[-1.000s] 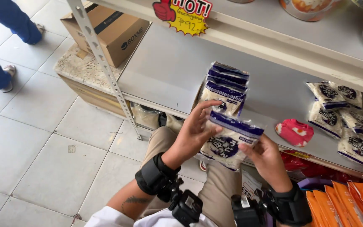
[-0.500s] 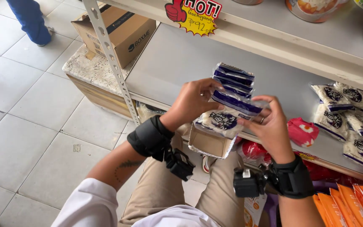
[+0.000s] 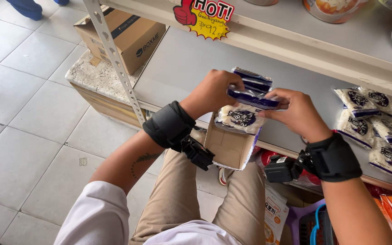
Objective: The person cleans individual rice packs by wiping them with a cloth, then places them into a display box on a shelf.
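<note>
Both hands' grip (image 3: 255, 102) pinching noodle packet (image 3: 241, 118), shelf-front

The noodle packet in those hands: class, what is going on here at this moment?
A person crouched at a grey shelf holds a white and blue noodle packet between both hands, the left hand at its left end and the right hand on its right. The packet sits at the front of a row of like packets standing on the shelf. More such packets lie to the right. A cardboard box rests at the far left.
</note>
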